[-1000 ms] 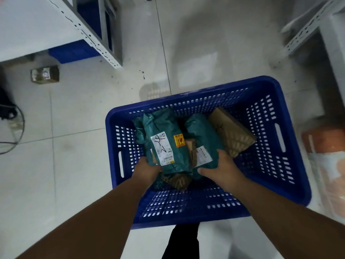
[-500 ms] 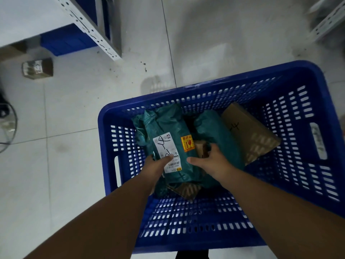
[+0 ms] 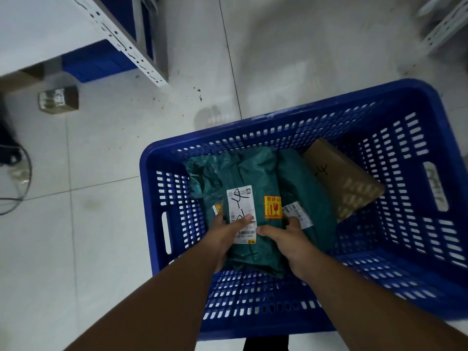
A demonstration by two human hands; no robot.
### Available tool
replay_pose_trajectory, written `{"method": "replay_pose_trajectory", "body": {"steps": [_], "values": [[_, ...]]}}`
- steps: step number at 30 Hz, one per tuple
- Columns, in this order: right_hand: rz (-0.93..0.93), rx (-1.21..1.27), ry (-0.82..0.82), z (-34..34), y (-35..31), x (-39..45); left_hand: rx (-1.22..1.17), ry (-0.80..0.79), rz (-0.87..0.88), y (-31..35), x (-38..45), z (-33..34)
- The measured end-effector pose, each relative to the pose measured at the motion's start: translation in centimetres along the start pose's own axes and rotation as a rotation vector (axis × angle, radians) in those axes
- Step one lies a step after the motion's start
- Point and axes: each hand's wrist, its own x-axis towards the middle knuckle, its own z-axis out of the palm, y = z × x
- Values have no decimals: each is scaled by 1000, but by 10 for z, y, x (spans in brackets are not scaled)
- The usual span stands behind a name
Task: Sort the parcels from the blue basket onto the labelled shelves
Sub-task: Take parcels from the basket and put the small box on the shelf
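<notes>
A blue plastic basket (image 3: 162,206) stands on the tiled floor below me. Inside lies a green mailer parcel (image 3: 253,178) with a white label marked in black pen and an orange sticker. My left hand (image 3: 228,234) grips its near left edge, thumb on the label. My right hand (image 3: 288,236) holds its near right side. A second green parcel (image 3: 306,188) lies to the right, and a brown cardboard parcel (image 3: 339,178) leans against the far right wall. Another green parcel (image 3: 202,173) shows at the left.
A white metal shelf (image 3: 126,44) with a blue bin (image 3: 98,64) under it stands at the upper left. A small taped box (image 3: 58,100) sits on the floor near it. Another shelf frame (image 3: 443,29) is at the upper right. A cable (image 3: 22,183) lies at the left.
Both hands have closed in on the front green parcel; the left thumb now presses its label and the right hand has shifted from the second parcel onto it. The view moved closer.
</notes>
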Motion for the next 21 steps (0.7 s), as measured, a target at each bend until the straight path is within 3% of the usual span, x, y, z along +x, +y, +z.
{"method": "replay_pose_trajectory", "body": {"steps": [8, 14, 21], "values": [[-13, 129, -41, -35, -10, -49, -142, 6, 10, 14, -48, 19], [-56, 176, -73, -66, -35, -100, -360, 182, -46, 29, -81, 40], [-135, 184, -113, -102, -91, -192, -377, -78, -70, 66, -186, 76]]}}
